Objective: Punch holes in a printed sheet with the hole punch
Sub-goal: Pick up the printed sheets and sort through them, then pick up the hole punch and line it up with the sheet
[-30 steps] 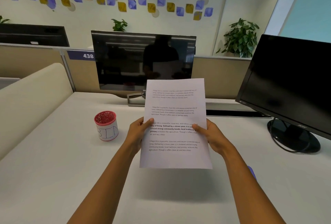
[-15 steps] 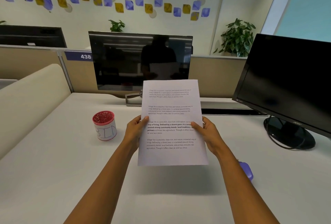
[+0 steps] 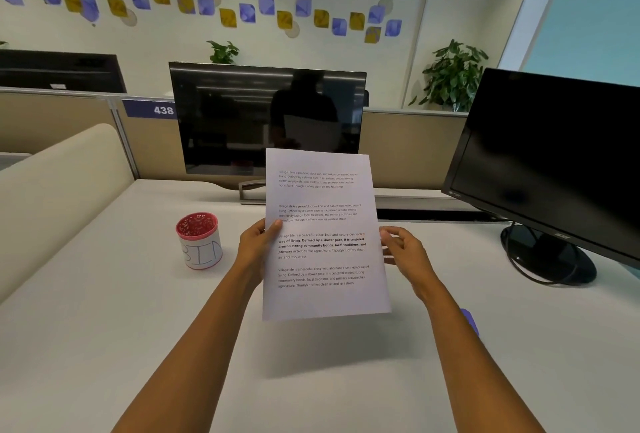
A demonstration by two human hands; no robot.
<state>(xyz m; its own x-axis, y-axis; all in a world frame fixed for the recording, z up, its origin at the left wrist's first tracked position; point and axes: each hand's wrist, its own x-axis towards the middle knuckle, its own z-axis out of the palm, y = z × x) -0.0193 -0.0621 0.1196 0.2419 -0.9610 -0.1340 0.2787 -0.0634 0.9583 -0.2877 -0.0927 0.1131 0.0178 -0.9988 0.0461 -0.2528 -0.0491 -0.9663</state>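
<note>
One printed sheet (image 3: 322, 235) pinched upright by left hand (image 3: 256, 249); right hand (image 3: 407, 254) fingers loose beside it

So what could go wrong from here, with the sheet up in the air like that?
1. Only the left hand pinches the printed sheet; the right hand sits open just off its edge, so the sheet may sag or slip.
2. The purple object, possibly the hole punch, is mostly hidden behind the right forearm and could get knocked.
3. The red-rimmed cup stands close to the left arm.
</note>
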